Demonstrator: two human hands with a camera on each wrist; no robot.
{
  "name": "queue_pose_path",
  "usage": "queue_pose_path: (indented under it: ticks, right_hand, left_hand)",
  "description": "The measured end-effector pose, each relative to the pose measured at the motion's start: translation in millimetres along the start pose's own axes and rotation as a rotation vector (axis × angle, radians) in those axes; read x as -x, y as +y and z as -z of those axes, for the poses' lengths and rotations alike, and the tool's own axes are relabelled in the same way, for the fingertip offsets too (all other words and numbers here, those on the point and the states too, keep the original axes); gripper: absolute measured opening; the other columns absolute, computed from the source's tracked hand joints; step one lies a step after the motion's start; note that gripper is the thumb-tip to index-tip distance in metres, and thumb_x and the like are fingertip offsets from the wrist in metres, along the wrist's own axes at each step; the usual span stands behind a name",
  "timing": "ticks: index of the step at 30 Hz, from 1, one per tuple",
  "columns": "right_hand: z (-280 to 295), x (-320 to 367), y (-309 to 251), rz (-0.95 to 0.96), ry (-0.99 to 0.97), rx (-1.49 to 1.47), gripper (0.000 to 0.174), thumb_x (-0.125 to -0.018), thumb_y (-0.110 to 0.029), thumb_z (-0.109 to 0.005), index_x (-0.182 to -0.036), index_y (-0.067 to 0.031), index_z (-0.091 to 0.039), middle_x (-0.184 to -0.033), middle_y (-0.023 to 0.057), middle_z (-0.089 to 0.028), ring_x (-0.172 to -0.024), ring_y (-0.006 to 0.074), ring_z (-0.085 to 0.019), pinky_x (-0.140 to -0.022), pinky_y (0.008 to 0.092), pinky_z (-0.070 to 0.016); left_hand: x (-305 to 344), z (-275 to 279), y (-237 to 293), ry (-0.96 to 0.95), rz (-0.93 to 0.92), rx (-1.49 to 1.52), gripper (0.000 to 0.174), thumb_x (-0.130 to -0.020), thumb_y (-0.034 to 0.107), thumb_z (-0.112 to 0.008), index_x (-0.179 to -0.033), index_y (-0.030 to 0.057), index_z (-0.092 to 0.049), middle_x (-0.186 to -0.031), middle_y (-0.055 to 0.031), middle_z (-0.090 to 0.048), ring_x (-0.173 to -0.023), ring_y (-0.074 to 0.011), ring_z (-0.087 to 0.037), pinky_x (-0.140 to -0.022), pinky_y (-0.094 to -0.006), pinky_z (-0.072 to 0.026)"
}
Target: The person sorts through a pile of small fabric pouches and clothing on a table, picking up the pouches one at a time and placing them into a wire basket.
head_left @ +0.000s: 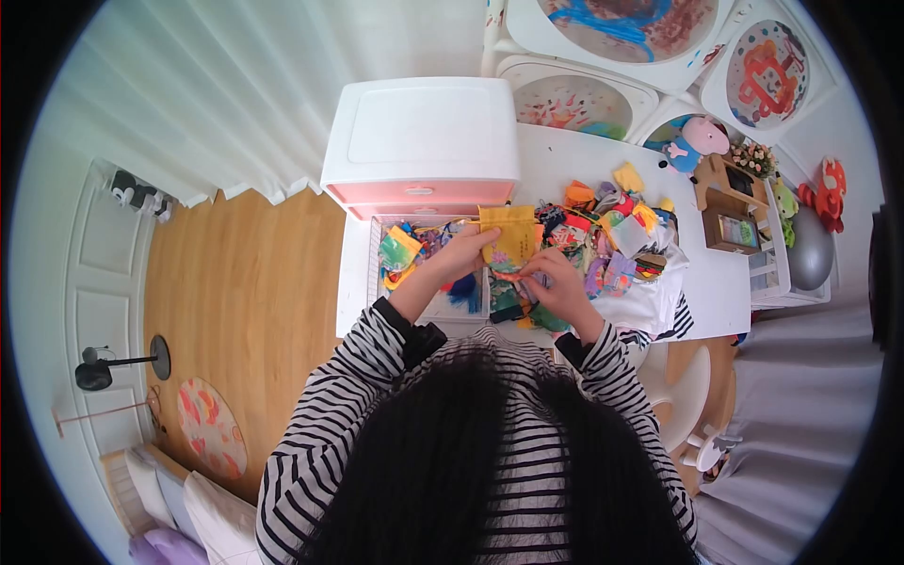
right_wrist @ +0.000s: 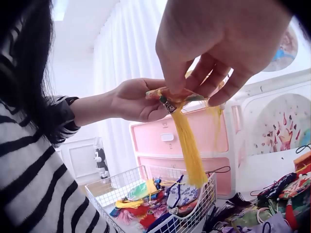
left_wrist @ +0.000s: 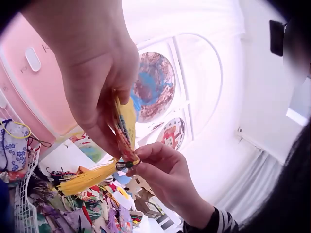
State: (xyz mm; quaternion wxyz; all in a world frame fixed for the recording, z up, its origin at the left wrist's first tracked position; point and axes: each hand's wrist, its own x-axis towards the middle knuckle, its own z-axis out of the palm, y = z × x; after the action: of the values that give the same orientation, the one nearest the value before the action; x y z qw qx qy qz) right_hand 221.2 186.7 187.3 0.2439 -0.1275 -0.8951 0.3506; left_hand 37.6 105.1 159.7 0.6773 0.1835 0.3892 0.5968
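A yellow embroidered sachet with flowers on it is held up over the table, between the wire basket and the pile. My left hand grips its left side, fingers behind and thumb in front. At its lower edge my right hand pinches the fabric near the beads. From those beads a long yellow tassel hangs down, with a dark patterned bead at its top. In the left wrist view the sachet appears edge-on.
A white wire basket with several sachets stands in front of a pink-and-white drawer unit. Right of it spreads a heap of colourful sachets on the white table. A wooden organiser and a plush pig stand at the back right.
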Motion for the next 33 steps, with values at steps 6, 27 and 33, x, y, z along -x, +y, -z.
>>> queue_pose_path:
  ticks: [6,27,33]
  right_hand:
    - [-4.9,0.0,12.9,-0.328,0.257,-0.249,0.018,-0.075,-0.005,-0.058,-0.092,-0.0005,-0.053,-0.083,0.0077,-0.055,-0.075,0.0131,-0.054,-0.059,0.0232,-0.0441]
    - [22.8,-25.1,24.0,-0.509,0.084,-0.797,0.013,-0.082,-0.011,-0.055,-0.091,-0.0019,-0.055,-0.068,-0.0023,-0.056,-0.055,0.0014,-0.047,-0.045,0.0162,-0.0355]
    - [-6.7,-41.9,23.9,-0.486,0.066,-0.581,0.015,-0.081,-0.01,-0.055,-0.093,-0.0004,-0.054,-0.07,-0.0009,-0.058,-0.057,0.0023,-0.05,-0.047,0.0158,-0.0382]
  left_hand:
    - [1.0,3.5,1.6,-0.028,0.025,-0.016,0.034,-0.091,0.019,-0.039,-0.119,0.0016,-0.04,-0.116,-0.0086,-0.049,-0.105,-0.0177,-0.05,-0.087,-0.0309,-0.0423]
    - [6.0,12.0,3.7,0.146,-0.045,-0.144,0.034,-0.088,0.031,-0.044,-0.11,0.0048,-0.045,-0.1,-0.0036,-0.055,-0.085,-0.0108,-0.055,-0.067,-0.0227,-0.0478]
    - [12.2,-4.5,-1.6,0.012,-0.041,-0.111,0.035,-0.089,0.026,-0.044,-0.113,0.0002,-0.044,-0.101,-0.0064,-0.056,-0.088,-0.0132,-0.057,-0.072,-0.0252,-0.0482]
